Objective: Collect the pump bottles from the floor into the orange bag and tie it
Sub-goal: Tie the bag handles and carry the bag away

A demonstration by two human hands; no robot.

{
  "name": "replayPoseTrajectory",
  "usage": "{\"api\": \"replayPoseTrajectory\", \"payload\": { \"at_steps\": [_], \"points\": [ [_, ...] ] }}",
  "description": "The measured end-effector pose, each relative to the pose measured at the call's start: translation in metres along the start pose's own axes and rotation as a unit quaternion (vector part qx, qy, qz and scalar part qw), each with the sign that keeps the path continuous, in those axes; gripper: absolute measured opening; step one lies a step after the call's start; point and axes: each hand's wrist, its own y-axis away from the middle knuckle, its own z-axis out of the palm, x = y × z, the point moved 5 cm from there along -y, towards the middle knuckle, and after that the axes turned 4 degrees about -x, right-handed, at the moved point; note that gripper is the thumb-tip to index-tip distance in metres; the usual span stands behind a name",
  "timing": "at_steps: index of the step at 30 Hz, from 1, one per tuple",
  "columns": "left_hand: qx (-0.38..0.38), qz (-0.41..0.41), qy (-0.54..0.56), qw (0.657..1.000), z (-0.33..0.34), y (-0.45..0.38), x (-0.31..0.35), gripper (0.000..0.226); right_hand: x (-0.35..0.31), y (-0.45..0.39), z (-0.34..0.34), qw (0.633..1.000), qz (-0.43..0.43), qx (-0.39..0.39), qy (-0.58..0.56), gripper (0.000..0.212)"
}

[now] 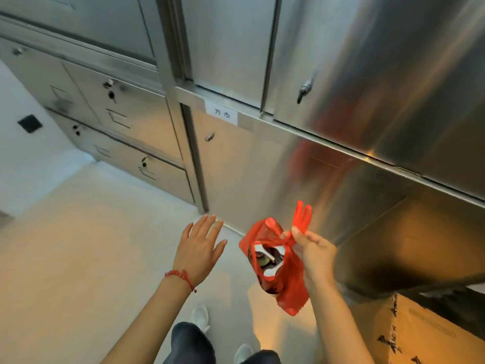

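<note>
The orange bag (286, 279) hangs in the air from my right hand (313, 249), which pinches its knotted handles; the handle loops stick up above my fingers. Through a gap in the bag's top I see bottles (266, 260) inside, dark and white. My left hand (200, 245) hovers to the left of the bag, palm down, fingers spread, holding nothing. A red bead bracelet sits on its wrist. No bottles are visible on the floor.
Stainless steel cabinets (236, 166) with handles and a white label (221, 114) stand in front. A cardboard box (420, 334) sits at the lower right. The pale tiled floor (78, 258) stretches left. My shoes (200, 317) show below.
</note>
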Motion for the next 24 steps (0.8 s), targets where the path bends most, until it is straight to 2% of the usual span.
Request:
{"api": "replayPoseTrajectory", "payload": {
  "at_steps": [8, 14, 20, 24],
  "points": [
    [0.005, -0.147, 0.027, 0.989, -0.021, 0.043, -0.098, 0.058, 0.034, -0.005, 0.113, 0.988, 0.046, -0.123, 0.081, 0.028],
    [0.021, -0.232, 0.055, 0.971, -0.035, 0.066, -0.188, 0.086, 0.068, 0.000, 0.213, 0.971, 0.068, -0.184, 0.136, 0.023],
    [0.032, -0.290, 0.058, 0.955, -0.046, 0.074, -0.278, 0.090, 0.099, 0.002, 0.316, 0.956, 0.078, -0.238, 0.154, 0.026],
    [0.040, -0.323, 0.063, 0.943, -0.060, 0.075, -0.328, 0.082, 0.113, 0.003, 0.382, 0.946, 0.083, -0.271, 0.156, 0.025]
  ]
}}
